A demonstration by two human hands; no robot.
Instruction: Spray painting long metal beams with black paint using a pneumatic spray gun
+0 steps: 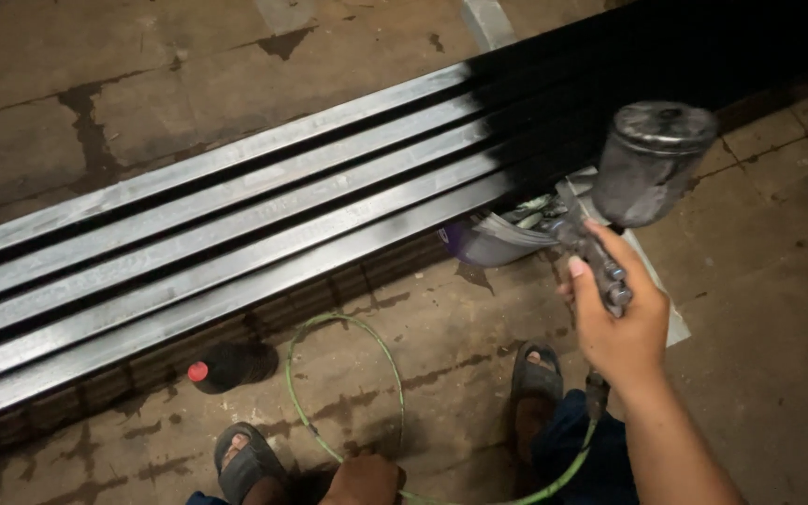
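My right hand [621, 327] is wrapped tight around the handle of a grimy grey metal spray gun with a round cup on top [642, 178], held just beside the row of long steel square tubes [236, 234], bare at left and black at right. My left hand [362, 482] is closed on the thin green air hose [348, 323] low by my knee. A dark bottle with a red cap [226, 367] lies on the stained concrete floor [759, 281] near my sandalled feet.

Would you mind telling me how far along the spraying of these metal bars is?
Done: the far right end of the metal bars is already coated black. In hand: the right hand holds the spray gun at the painted edge, while the left hand rests by the green hose. Left: the long bare grey stretch toward the left.
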